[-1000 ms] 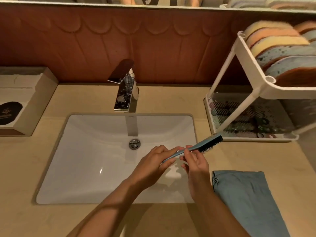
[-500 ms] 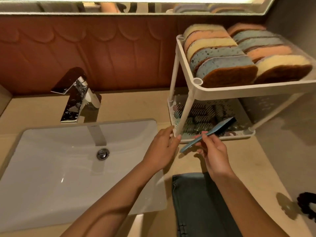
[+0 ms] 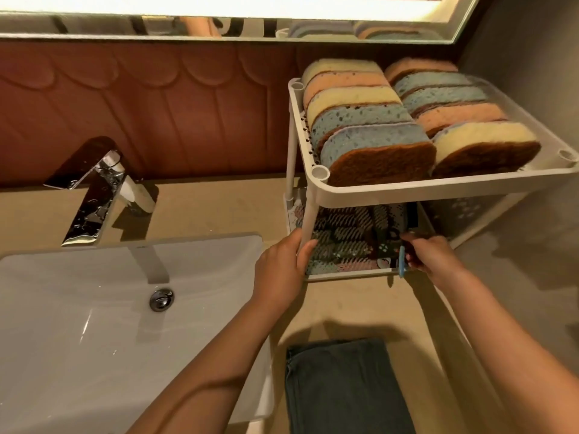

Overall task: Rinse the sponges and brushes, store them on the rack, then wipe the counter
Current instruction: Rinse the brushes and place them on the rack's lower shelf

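Observation:
A white two-tier rack (image 3: 388, 189) stands on the counter right of the sink. Its top shelf holds two rows of sponges (image 3: 369, 120), set on edge, in yellow, pink and blue. Several brushes (image 3: 344, 239) lie on the lower shelf. My right hand (image 3: 430, 256) pinches the handle end of a blue brush (image 3: 402, 264), whose head reaches into the lower shelf among the others. My left hand (image 3: 283, 270) grips the rack's front left leg.
A white sink (image 3: 78, 324) with a chrome tap (image 3: 97, 195) fills the left side. A folded blue-grey cloth (image 3: 344, 386) lies on the beige counter (image 3: 360, 308) in front of the rack. A grey wall stands close behind and right of the rack.
My right hand has carried the blue brush from over the sink into the rack's lower shelf. My left hand let go of the brush and took hold of the rack's leg.

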Demonstrator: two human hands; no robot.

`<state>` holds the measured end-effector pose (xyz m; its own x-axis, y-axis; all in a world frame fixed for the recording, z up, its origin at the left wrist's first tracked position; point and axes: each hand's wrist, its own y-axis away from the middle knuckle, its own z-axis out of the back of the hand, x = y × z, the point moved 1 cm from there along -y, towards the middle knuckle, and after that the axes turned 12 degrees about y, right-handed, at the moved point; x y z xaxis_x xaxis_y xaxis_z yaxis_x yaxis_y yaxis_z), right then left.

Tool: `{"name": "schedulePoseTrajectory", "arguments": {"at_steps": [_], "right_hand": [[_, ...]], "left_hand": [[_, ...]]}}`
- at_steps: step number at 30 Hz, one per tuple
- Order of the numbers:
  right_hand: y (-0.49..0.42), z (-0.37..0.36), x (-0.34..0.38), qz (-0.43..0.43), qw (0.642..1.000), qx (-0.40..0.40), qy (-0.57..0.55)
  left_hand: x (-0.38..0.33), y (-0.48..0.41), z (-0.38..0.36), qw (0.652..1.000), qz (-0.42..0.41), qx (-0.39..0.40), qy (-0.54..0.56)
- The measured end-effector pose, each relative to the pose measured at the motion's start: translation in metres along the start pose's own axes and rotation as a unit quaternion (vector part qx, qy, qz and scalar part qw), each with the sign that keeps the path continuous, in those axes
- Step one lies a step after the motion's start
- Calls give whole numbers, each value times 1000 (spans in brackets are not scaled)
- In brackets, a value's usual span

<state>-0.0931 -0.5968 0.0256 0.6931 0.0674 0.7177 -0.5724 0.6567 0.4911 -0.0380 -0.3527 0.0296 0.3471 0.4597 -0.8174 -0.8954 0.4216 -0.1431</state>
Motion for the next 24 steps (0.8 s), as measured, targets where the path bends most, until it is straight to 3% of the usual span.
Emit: {"name": "schedulePoseTrajectory", "arguments": {"at_steps": [11,17,24], "right_hand": [[-37,2,12,9,988,4,151],[-39,-4,9,61,974,-24,217],[-43,-8,4,76,973,-42,213]], "left_hand": [[1,-2,-3,1000,-1,2,-14],[0,-3,-3,1000,0,0,-18],[-1,-2,-4,1000,9,2,-10]]}}
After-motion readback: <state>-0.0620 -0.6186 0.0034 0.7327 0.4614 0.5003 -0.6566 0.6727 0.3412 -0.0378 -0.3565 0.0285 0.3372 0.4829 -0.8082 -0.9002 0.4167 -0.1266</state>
